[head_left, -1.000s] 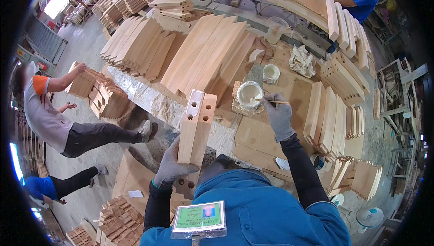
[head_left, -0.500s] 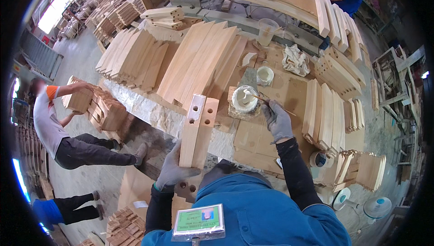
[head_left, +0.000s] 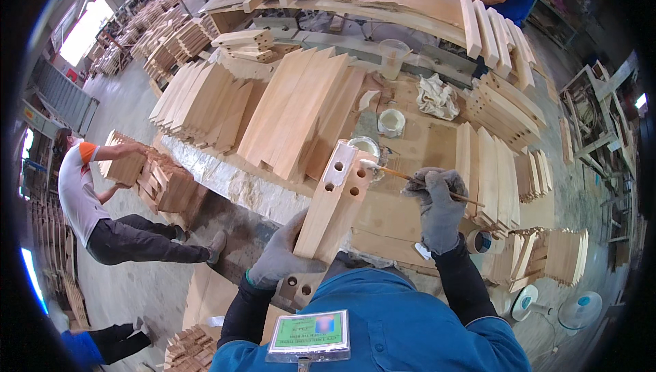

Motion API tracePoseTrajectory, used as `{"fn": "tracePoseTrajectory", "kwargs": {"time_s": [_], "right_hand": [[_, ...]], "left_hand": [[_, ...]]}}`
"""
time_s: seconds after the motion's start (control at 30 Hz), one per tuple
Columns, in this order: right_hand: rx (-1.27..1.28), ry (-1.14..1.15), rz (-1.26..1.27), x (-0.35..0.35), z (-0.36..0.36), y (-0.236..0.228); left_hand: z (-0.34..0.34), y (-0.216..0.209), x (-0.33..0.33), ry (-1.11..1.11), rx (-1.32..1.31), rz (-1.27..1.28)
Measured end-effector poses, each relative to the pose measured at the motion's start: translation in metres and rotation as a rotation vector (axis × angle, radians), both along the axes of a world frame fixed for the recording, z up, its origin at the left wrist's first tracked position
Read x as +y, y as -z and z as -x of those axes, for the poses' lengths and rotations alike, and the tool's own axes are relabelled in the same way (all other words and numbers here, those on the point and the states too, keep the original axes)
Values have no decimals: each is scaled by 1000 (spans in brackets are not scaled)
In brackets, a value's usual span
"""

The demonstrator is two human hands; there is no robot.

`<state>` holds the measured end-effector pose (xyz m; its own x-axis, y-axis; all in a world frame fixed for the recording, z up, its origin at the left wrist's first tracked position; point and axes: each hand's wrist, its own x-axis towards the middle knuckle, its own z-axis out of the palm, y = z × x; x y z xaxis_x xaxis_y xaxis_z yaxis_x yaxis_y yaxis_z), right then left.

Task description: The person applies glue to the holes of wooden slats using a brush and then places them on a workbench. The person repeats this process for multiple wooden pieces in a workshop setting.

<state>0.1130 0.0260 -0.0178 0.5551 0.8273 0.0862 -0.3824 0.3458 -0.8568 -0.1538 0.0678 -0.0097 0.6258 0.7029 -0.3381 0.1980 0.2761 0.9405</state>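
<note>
In the head view, the left hand's fingers grasp two blocks side by side at the near edge of the bench. The blocks' long axis slants away from the person and rightward, their holed ends pointing far. The right hand's fingers grip a brush, its handle sloping nearward to the right, its bristles pointing left at the right block's holed end; contact there is unclear. A pot shows partly hidden behind that end, a smaller pot beyond.
</note>
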Motion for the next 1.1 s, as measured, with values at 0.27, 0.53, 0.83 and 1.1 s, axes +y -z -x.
{"fn": "tracePoseTrajectory", "kwargs": {"time_s": [0.27,0.53,0.83,1.1], "right_hand": [[20,23,-2,-20,-10,-14],[-22,-88,-25,-47,-10,-14],[-142,-111,43,-51,-21,-64],[-1047,-562,192,-1,-27,-132]], "left_hand": [[-15,-6,-11,36,-53,0],[-20,-9,-20,58,-16,-67],[-20,-15,-29,38,32,-86],[-24,-11,-36,55,8,-80]]}}
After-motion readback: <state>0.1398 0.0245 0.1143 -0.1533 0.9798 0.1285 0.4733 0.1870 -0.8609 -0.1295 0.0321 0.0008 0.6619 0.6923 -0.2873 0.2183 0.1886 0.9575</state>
